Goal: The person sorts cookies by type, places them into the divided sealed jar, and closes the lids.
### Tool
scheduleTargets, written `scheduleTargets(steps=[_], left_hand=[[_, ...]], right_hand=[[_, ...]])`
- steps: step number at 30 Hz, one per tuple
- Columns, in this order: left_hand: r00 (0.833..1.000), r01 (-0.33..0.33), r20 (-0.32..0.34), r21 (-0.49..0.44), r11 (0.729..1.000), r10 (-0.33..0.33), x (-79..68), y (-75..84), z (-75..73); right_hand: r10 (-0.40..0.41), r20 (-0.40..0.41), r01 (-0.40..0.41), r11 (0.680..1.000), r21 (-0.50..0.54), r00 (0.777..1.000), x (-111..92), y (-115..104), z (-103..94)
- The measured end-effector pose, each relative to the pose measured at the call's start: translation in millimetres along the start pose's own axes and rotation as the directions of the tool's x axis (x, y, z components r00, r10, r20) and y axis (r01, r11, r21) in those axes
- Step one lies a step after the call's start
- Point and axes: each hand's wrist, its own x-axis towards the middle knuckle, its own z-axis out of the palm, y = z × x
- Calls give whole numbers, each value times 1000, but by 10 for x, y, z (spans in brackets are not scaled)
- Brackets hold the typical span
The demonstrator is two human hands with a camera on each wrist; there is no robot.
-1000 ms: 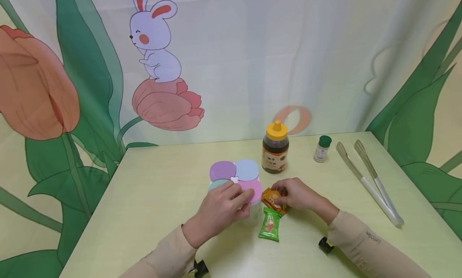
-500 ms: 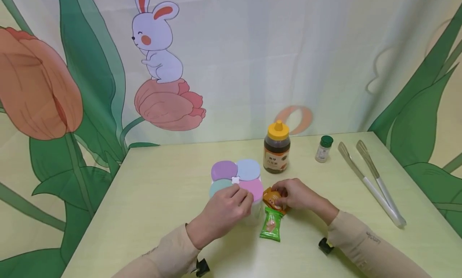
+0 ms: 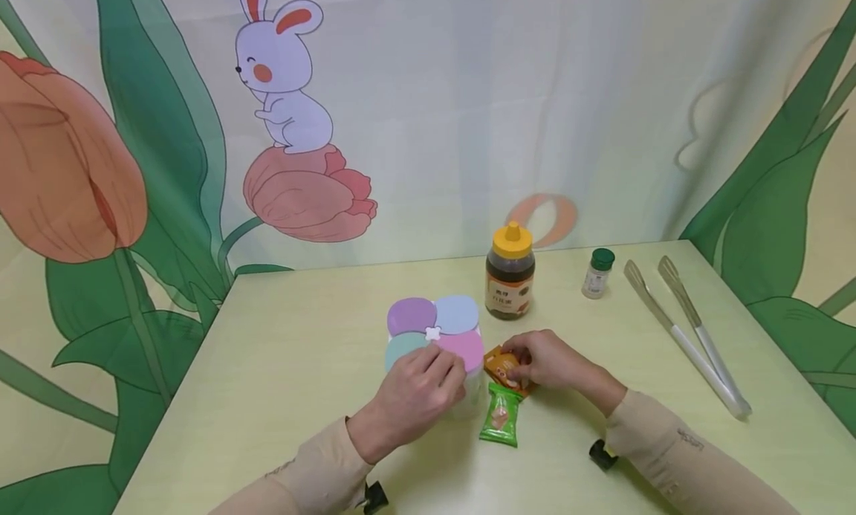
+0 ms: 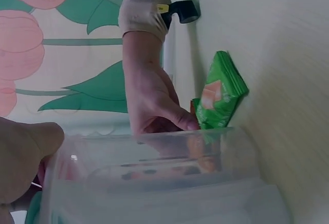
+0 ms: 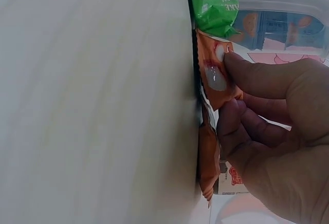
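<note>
A clear plastic storage box (image 4: pixel 169 162) has four-petal lids in purple, light blue, teal and pink. My left hand (image 3: pixel 417 389) curls its fingers at the pink lid (image 3: pixel 464 349) on the near right corner; the fingertips are partly hidden. Beside the box, my right hand (image 3: pixel 545 359) pinches an orange-wrapped snack packet (image 5: pixel 213 72) between thumb and fingers, low at the tabletop. Another orange packet (image 5: pixel 208 157) lies against it. A green-wrapped snack packet (image 3: pixel 500 416) lies just in front of them. Through the clear wall, the left wrist view shows the right hand at the packets.
Behind the packets stands a honey bottle (image 3: pixel 510 273) with a yellow cap. Farther right are a small green-capped shaker (image 3: pixel 597 275) and metal tongs (image 3: pixel 695 344) lying spread. A printed curtain (image 3: pixel 435 128) hangs along the table's back edge.
The left hand's fingers have drawn in and curled more at the pink lid. My right hand stays at the orange packets. The head view has shifted slightly.
</note>
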Motion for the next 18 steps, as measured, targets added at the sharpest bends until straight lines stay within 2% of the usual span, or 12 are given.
scheduleTargets(steps=[5, 8, 12, 18], left_hand=[[986, 99, -127, -100, 990, -111, -4, -42, 14], [980, 158, -102, -138, 978, -173, 4, -44, -20], [970, 233, -30, -165, 958, -241, 3, -10, -76], [942, 304, -80, -204, 931, -325, -12, -6, -76]], right_hand=[[-23, 0, 23, 1000, -5, 1000, 1, 28, 1], [-42, -15, 42, 999, -12, 999, 3, 28, -18], [-81, -33, 81, 996, -25, 996, 3, 27, -20], [-84, -32, 83, 996, -25, 996, 5, 45, 0]])
